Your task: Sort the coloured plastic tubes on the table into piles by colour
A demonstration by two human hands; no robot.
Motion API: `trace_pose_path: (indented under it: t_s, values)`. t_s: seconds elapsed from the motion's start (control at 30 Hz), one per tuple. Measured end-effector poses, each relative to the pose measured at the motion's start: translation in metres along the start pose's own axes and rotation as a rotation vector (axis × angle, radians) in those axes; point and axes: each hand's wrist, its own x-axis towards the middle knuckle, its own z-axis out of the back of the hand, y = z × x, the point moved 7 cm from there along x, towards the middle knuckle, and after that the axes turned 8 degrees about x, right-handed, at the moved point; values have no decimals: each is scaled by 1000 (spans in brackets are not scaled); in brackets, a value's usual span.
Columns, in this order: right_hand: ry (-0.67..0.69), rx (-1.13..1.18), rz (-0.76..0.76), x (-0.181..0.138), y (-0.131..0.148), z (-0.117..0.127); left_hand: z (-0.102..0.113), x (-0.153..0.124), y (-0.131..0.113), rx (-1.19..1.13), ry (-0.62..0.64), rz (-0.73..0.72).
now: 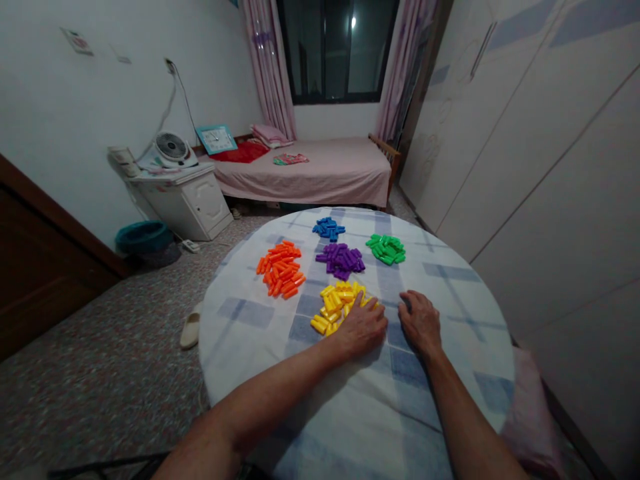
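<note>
My left hand [364, 328] lies over the right side of a pile of small yellow tube-shaped plastic pieces [333, 305]. Its thumb and fingers are apart and touch the pile, and some pieces are hidden beneath it. To the right, my right hand [421, 323] rests on the tablecloth, fingers loosely bent and apart, with nothing seen in them. Just beyond the yellow pile are purple pieces [341, 260] of similar shape. Orange pieces [281, 270] lie to the left, green pieces [387, 249] to the right, and a smaller heap of blue pieces [329, 229] farthest away.
A checked cloth covers the round table [250, 360]. Behind it stands a bed [320, 177] with a pink cover. At the left are a white cabinet [207, 203] with a fan [173, 147] and a bin [145, 237]. A tall wardrobe [525, 147] lines the right side.
</note>
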Motion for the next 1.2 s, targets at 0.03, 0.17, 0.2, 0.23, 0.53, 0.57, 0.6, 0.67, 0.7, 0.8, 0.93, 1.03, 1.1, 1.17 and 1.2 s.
trace_pose_path:
  t_s: [0.03, 0.17, 0.2, 0.23, 0.53, 0.57, 0.6, 0.67, 0.7, 0.8, 0.93, 1.03, 1.1, 1.17, 1.2]
  values:
    - [1, 3, 1, 0, 0, 0, 2, -4, 4, -17, 1, 9]
    - [5, 6, -12, 0, -1, 0, 11, -19, 43, -86, -57, 247]
    - [7, 6, -14, 0, -1, 0, 10, -24, 55, -89, -63, 341]
    - [7, 7, -15, 0, -1, 0, 8, -29, 65, -89, -57, 422]
    - [-3, 30, 10, -2, -1, -1, 0, -41, 114, -329, -115, 574]
    - [-1, 33, 10, -3, 0, -1, 0, -44, 124, -385, -168, 629]
    - [2, 38, 10, -4, 0, -2, 0, -47, 135, -440, -218, 692]
    - [5, 55, 9, -6, 0, -2, -6, -55, 156, -539, -292, 825]
    - [7, 69, 4, -7, 0, -2, -11, -58, 165, -582, -314, 883]
    - [44, 127, -24, -4, -5, -2, -26, -63, 179, -683, -347, 954]
    - [127, 291, -137, 19, -18, -2, -41, -65, 177, -792, -396, 931]
    - [23, 461, -235, 45, -24, 2, -45, -67, 174, -842, -423, 944]
    - [-102, 540, -279, 55, -25, 2, -44, -66, 172, -844, -420, 931]
    - [-195, 548, -327, 58, -24, -3, -41, -66, 170, -832, -436, 926]
    - [-219, 527, -334, 57, -22, -7, -40, -66, 170, -826, -445, 931]
